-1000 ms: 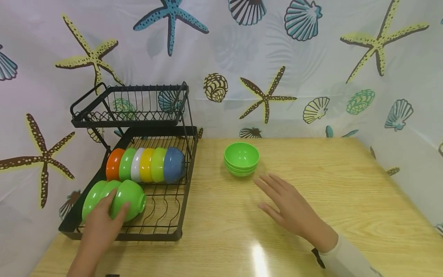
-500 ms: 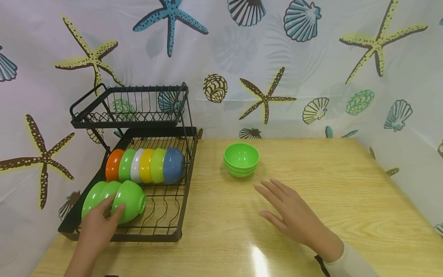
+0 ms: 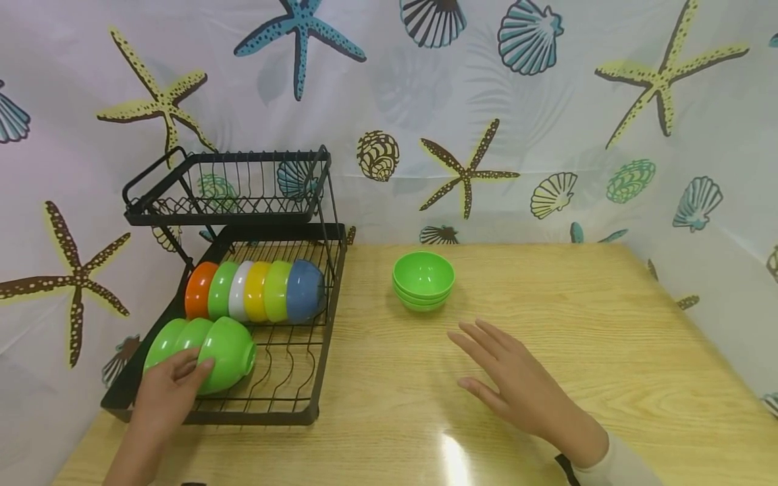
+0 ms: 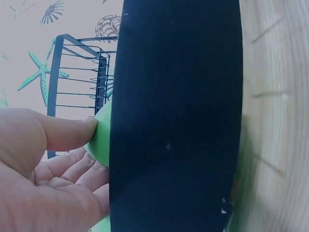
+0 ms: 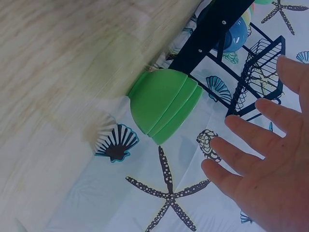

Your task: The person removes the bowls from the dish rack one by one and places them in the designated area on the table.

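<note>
My left hand (image 3: 167, 388) is at the front left of the black dish rack (image 3: 313, 412), thumb and fingers straddling the rim of a green bowl (image 3: 227, 354). This bowl leans on its side, rightmost of three green bowls in the front row. In the left wrist view my thumb tip meets the green bowl (image 4: 101, 137), the fingers lie below, and a black rack edge hides the rest. My right hand (image 3: 519, 385) hovers over the table, fingers spread and holding nothing. Beyond it stands a nested stack of green bowls (image 3: 423, 280), also seen in the right wrist view.
Behind the front row, an orange bowl (image 3: 200, 290), a blue bowl (image 3: 304, 290) and several others stand on edge in the rack. An upper wire basket (image 3: 225, 217) overhangs the rack's back. A shell-print curtain (image 3: 389, 88) borders the wooden table (image 3: 389, 405).
My left fingers and thumb have slid back down and left along the green bowl, which stays in place. My right hand has shifted slightly down and right.
</note>
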Action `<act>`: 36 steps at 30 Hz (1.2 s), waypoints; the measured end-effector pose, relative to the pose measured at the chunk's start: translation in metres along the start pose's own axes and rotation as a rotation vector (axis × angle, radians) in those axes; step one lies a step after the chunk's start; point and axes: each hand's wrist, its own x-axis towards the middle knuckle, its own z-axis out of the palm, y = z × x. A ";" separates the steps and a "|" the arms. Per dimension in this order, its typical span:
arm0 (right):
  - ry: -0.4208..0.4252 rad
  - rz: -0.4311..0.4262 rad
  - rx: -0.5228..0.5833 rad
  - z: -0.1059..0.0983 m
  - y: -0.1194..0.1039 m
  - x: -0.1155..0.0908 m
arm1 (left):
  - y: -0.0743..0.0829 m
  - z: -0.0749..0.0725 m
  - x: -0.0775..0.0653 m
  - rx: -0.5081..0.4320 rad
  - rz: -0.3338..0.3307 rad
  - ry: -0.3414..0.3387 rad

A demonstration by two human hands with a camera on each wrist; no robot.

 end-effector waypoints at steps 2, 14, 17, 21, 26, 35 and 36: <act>0.000 0.002 0.003 0.000 0.000 -0.001 | 0.000 0.000 0.001 -0.022 -0.015 -0.010; -0.014 0.009 0.007 0.003 0.000 -0.003 | 0.005 0.002 0.000 -0.097 -0.031 -0.010; -0.012 0.003 -0.001 0.004 0.000 -0.004 | 0.006 0.002 0.000 -0.108 -0.024 -0.012; -0.008 -0.003 -0.003 0.005 0.001 -0.004 | 0.009 0.002 0.000 -0.107 -0.004 -0.023; -0.012 -0.003 0.005 0.005 0.001 -0.004 | 0.014 0.003 -0.001 -0.102 0.023 -0.030; -0.007 -0.012 0.002 0.006 0.000 -0.004 | 0.032 0.017 -0.016 -0.050 0.342 0.101; -0.003 -0.016 0.001 0.006 0.000 -0.003 | 0.034 0.020 -0.018 -0.051 0.387 0.109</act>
